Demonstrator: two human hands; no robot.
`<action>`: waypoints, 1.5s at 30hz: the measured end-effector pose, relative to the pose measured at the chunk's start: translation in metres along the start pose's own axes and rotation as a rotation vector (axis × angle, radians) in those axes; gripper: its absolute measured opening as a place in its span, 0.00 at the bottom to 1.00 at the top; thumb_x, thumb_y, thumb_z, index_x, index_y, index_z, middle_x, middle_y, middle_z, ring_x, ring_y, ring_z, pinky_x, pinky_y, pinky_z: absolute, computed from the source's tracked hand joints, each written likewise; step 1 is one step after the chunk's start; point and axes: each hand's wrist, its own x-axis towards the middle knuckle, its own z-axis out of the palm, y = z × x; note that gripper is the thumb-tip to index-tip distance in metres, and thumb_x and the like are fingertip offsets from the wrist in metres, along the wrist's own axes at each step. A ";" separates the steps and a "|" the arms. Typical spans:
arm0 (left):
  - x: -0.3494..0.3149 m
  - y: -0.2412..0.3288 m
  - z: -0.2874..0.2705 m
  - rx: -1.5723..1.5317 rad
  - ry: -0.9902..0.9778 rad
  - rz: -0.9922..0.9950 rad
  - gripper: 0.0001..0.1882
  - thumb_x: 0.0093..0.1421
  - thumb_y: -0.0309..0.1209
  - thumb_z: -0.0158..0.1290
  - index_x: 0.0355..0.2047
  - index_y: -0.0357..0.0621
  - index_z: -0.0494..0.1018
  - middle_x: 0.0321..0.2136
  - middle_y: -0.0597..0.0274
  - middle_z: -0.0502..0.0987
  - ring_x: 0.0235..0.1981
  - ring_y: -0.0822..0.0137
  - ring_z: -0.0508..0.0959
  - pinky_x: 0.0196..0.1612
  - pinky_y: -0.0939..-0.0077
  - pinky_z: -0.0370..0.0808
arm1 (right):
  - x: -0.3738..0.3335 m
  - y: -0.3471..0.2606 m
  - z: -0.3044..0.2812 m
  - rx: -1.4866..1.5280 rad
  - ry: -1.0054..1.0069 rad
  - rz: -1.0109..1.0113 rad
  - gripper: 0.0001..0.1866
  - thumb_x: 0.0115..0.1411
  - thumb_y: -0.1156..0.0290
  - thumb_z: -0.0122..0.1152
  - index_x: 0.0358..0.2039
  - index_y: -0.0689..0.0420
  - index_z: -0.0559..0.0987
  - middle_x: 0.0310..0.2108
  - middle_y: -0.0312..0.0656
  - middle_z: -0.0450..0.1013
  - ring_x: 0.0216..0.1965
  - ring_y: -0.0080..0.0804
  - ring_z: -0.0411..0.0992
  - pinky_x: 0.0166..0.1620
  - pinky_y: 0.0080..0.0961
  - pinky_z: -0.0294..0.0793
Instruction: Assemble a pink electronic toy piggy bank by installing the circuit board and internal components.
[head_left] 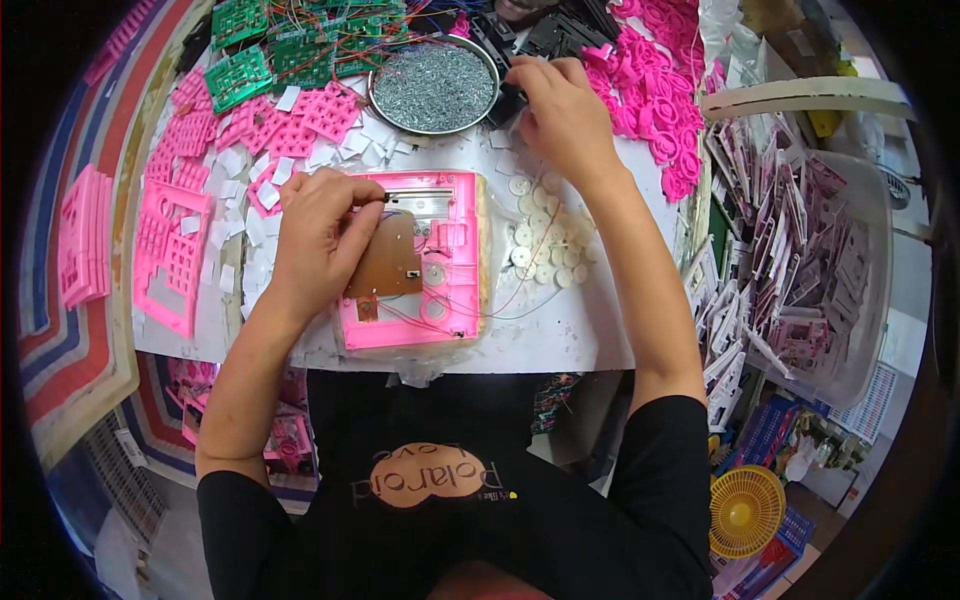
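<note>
A pink plastic case lies open side up before me on a pad on the table. In it sit a brown circuit board, a silvery slotted strip and thin wires. My left hand rests over the case's upper left, thumb and forefinger closed on a small dark piece I cannot make out. My right hand reaches out to the black plastic parts at the back. Its fingers are bent, thumb and forefinger apart, with nothing visible between them. A round dish of small metal screws stands just left of it.
Green circuit boards with wires lie back left, above pink keypads and white squares. Pink ring-shaped parts heap back right. White discs lie right of the case. A clear bin of pink-white panels and a yellow basket stand right.
</note>
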 end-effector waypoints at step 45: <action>0.048 0.003 -0.031 0.339 -0.435 0.547 0.07 0.51 0.29 0.57 0.32 0.45 0.73 0.28 0.64 0.72 0.37 0.62 0.74 0.47 0.64 0.69 | -0.023 -0.123 -0.039 0.624 -0.196 0.073 0.22 0.47 0.73 0.70 0.45 0.57 0.76 0.43 0.45 0.75 0.46 0.48 0.70 0.49 0.39 0.72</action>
